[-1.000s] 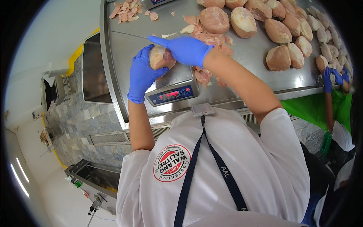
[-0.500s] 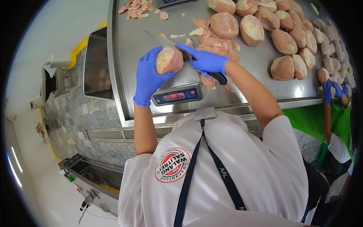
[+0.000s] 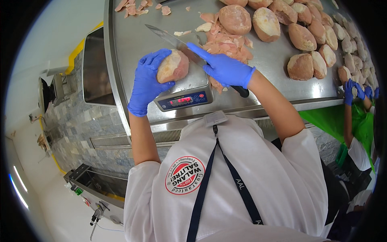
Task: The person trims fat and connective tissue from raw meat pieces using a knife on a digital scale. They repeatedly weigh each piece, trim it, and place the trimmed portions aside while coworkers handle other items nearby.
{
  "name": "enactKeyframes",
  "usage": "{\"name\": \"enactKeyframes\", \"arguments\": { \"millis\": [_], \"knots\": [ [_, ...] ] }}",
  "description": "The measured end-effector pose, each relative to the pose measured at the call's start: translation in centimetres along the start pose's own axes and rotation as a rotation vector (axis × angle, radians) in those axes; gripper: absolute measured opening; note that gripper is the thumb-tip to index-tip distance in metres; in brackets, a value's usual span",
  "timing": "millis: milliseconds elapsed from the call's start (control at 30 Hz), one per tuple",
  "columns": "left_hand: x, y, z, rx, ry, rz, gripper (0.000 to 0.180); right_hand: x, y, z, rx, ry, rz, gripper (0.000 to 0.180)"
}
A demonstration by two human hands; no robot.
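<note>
My left hand [image 3: 147, 80], in a blue glove, is wrapped round the left side of a rounded piece of pale pink meat [image 3: 174, 66] with a whitish patch. The meat is at the platform of a small digital scale [image 3: 184, 101] with a lit red display; whether it rests fully on the platform I cannot tell. My right hand [image 3: 227, 68], also gloved in blue, grips a knife [image 3: 163, 35] by its black handle. One finger stretches along the blade, which points up and left beyond the meat. A heap of thin meat trimmings [image 3: 227, 44] lies beside the scale.
The steel table [image 3: 266, 88] carries many rounded meat pieces [image 3: 302, 36] at the right. More scraps [image 3: 131, 7] lie at the far left, near the raised table edge. A co-worker's gloved hands [image 3: 354, 92] handle pieces at the far right. A dark bin [image 3: 98, 68] stands left of the table.
The knife and my right hand have shifted slightly right and nearer me, and more of the blade's flat side shows. My left hand still grips the meat. The whole view has shifted a little.
</note>
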State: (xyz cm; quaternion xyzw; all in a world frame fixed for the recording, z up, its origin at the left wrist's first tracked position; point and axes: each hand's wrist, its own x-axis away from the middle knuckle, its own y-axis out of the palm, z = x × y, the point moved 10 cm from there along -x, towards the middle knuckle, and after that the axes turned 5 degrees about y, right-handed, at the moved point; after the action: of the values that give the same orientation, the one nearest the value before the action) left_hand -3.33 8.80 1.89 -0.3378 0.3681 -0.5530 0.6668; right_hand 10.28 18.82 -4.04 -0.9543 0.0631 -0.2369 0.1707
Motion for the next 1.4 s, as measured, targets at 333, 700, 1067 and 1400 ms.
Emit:
{"name": "enactKeyframes", "arguments": {
  "millis": [333, 700, 1067, 1400],
  "knots": [
    [0.5, 0.2, -0.1, 0.05, -0.069, 0.107, 0.082, -2.1, 1.9, 0.4, -0.158, 0.109, -0.084, 0.077],
    [0.6, -2.1, 0.4, -0.12, -0.152, 0.264, 0.088, 5.0, -0.8, 0.4, 0.226, -0.127, 0.318, 0.078],
    [-0.2, 0.2, -1.3, -0.047, -0.256, 0.144, 0.085, -1.1, 0.3, -3.9, 0.227, -0.172, 0.356, 0.077],
    [0.0, 0.1, -1.2, -0.063, -0.281, 0.2, 0.084, -2.6, 1.8, -0.6, -0.139, 0.084, 0.029, 0.078]
  ]
}}
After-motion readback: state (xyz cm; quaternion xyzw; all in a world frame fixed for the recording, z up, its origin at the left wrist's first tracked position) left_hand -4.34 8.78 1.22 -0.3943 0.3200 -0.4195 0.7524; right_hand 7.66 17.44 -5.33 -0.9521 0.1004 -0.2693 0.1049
